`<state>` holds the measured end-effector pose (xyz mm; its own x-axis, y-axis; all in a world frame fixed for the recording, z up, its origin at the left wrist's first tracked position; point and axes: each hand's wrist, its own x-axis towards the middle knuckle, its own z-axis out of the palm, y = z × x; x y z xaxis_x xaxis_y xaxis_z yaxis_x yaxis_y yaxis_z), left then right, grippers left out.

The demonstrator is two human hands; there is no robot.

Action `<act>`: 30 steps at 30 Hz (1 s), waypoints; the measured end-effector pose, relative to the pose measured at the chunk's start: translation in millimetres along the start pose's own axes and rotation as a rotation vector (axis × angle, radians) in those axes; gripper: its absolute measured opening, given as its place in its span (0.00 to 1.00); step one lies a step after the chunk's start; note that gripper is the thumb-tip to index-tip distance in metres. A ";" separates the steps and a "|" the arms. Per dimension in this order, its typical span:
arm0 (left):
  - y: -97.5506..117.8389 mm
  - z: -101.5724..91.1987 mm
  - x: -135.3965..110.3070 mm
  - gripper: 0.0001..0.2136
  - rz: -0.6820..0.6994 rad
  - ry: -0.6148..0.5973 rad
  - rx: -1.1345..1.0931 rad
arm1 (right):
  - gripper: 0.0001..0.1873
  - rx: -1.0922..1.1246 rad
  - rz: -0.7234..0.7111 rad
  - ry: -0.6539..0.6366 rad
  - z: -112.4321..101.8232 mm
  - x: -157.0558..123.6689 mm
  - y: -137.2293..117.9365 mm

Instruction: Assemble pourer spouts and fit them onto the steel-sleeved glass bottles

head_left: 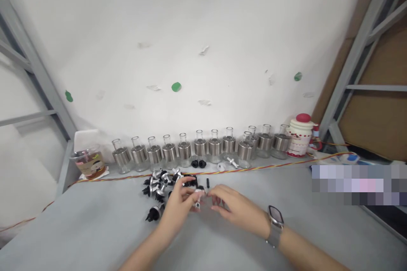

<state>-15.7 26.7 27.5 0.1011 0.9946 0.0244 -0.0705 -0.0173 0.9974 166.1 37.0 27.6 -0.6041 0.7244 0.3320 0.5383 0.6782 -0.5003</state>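
Note:
My left hand is closed around a small silver-and-black pourer top, its whitish tube end pointing down toward me. My right hand, with a watch on the wrist, hovers just right of that part. Its fingers are curled with a gap to the thumb, and nothing shows between them. A pile of similar silver-and-black pourer tops lies left of my left hand, partly hidden by it. One more pourer top sits closer to me. Beyond my hands is a short black piece.
Glass bottles with metal sleeves line the wall. Before them lie black caps, a white fitting and a red-yellow cord. A drink cup stands left; a cream jar with a red knob stands right.

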 end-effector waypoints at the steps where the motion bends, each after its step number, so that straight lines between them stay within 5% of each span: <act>1: 4.0 -2.4 0.9 0.23 0.026 0.071 -0.051 | 0.13 0.037 0.023 0.022 -0.7 3.1 1.8; 4: 17.6 -10.4 1.6 0.21 0.077 0.203 -0.157 | 0.19 0.011 0.041 0.085 1.4 16.2 8.1; 7: 25.7 -16.3 1.3 0.17 0.022 0.183 -0.253 | 0.23 -0.132 -0.068 0.060 9.4 33.1 9.8; 13: 22.6 -26.8 7.9 0.17 -0.003 0.182 -0.468 | 0.14 -0.294 -0.216 0.005 32.4 66.9 1.9; 22: 27.8 -38.3 13.4 0.17 0.021 0.221 -0.646 | 0.09 -0.421 -0.150 -0.024 46.5 95.7 13.5; 30: 28.4 -27.3 9.2 0.21 0.227 0.335 -0.392 | 0.06 -0.344 -0.124 -0.070 38.8 95.7 19.3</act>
<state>-43.9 38.2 54.2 -0.2758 0.9496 0.1488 -0.4233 -0.2589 0.8682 95.9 114.7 18.7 -0.7096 0.6319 0.3116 0.6171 0.7709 -0.1580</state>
